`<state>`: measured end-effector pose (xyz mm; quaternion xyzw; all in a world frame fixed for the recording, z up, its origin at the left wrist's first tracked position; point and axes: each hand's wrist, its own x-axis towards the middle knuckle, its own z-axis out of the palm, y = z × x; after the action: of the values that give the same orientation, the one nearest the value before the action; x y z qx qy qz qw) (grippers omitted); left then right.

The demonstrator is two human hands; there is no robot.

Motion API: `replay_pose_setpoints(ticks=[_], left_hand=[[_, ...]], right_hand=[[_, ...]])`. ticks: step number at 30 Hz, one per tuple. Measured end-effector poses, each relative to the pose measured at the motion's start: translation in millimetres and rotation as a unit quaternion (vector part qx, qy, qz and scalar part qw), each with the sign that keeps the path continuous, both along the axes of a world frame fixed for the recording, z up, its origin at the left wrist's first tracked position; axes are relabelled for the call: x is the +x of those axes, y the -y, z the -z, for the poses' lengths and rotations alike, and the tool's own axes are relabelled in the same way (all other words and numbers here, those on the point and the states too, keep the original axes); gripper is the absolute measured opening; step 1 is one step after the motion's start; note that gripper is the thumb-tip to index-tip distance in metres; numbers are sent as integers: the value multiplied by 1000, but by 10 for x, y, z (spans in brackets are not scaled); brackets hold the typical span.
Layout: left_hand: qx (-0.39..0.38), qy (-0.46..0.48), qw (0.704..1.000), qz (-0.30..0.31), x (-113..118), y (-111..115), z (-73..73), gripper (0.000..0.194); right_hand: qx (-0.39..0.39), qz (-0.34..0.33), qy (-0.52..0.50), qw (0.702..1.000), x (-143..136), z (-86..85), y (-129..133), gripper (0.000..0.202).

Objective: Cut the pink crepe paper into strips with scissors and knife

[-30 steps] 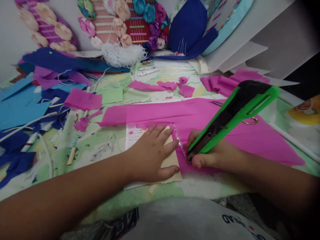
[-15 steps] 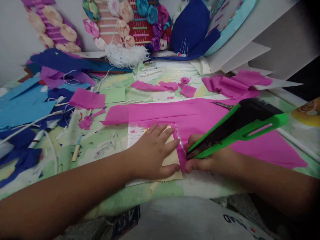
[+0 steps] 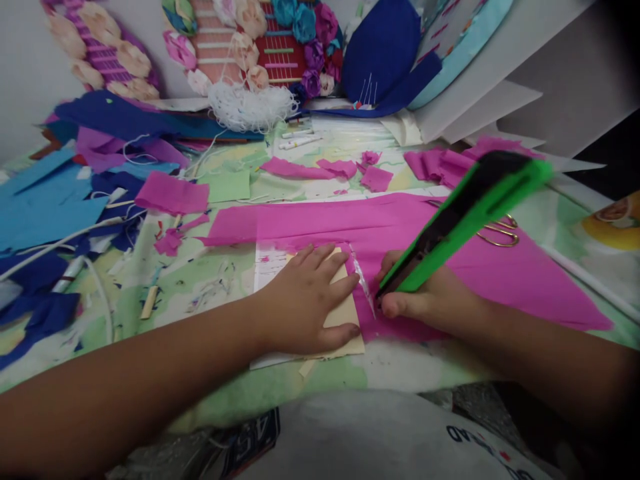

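Observation:
My left hand (image 3: 310, 303) lies flat with fingers spread, pressing a cream card (image 3: 353, 343) onto a white sheet (image 3: 264, 277) and the edge of a bright pink sheet of paper (image 3: 530, 287). Gripped in my right hand (image 3: 440, 303) is a green and black utility knife (image 3: 450, 230), its body slanting up to the right and its tip end low by the thumb. Just right of the card, a slit (image 3: 363, 280) in the pink paper shows white beneath. The blade itself cannot be made out.
Gold-handled scissors (image 3: 503, 233) lie on the pink paper behind the knife. Pink scraps (image 3: 173, 193), blue paper (image 3: 45, 207) and a white cord (image 3: 103, 293) clutter the left. At the back are white yarn (image 3: 253, 107) and flower-trimmed panels (image 3: 280, 57).
My right hand has shifted slightly up and right with the utility knife, which now stands steeper. More of the slit and the scissors' handles show. My left hand has stayed on the card.

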<state>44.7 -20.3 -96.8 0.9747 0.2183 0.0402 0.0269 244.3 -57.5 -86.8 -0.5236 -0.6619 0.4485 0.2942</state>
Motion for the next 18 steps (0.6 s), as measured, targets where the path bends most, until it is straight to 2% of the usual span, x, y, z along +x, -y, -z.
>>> replay_pose_setpoints(ticks=[5,12,18], left_hand=[[-4,-2,1000,0,1,-5,-5,62],[3,6,1000,1,8,-13,-3,63],[-4,13,1000,2,4,-17,20,64]], right_hand=[[-24,-35,-7,999,13,-18,14,39],[8,-60,48,997,-41,-5,47,37],[24,-71,32,997,-25,5,48,34]])
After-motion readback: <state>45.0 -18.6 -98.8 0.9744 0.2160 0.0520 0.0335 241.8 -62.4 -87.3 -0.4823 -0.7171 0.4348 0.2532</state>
